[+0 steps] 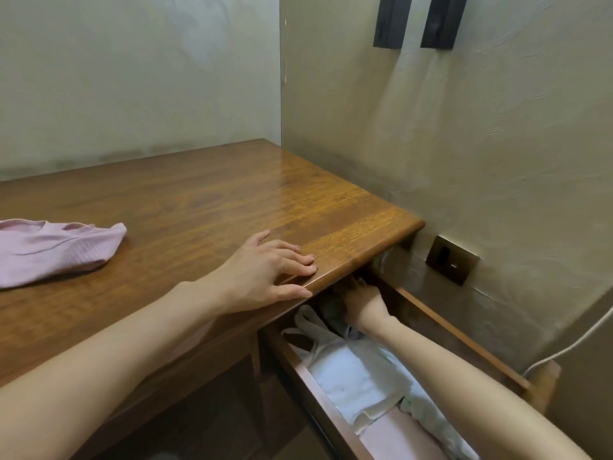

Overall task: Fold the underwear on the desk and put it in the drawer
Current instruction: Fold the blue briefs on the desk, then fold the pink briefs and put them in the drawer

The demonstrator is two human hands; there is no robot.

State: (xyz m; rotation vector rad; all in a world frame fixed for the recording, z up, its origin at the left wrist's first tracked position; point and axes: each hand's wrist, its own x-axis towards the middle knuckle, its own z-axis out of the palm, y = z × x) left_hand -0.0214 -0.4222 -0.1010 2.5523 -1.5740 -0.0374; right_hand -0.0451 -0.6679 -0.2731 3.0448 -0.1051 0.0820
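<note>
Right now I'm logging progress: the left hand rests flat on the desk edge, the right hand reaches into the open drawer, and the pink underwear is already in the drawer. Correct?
Not quite. The head view shows the pink underwear lying on the desk, not in the drawer. The rest holds.

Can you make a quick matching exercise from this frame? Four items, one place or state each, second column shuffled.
Items:
1. left hand
2. right hand
3. pink underwear
4. drawer

States:
A. pulled open, white cloth inside
B. lying unfolded on the desk top, far left
C. flat on the desk's front edge
D. reaching into the back of the drawer, under the desk top

Pairs: 1-C, 2-D, 3-B, 4-A
</note>
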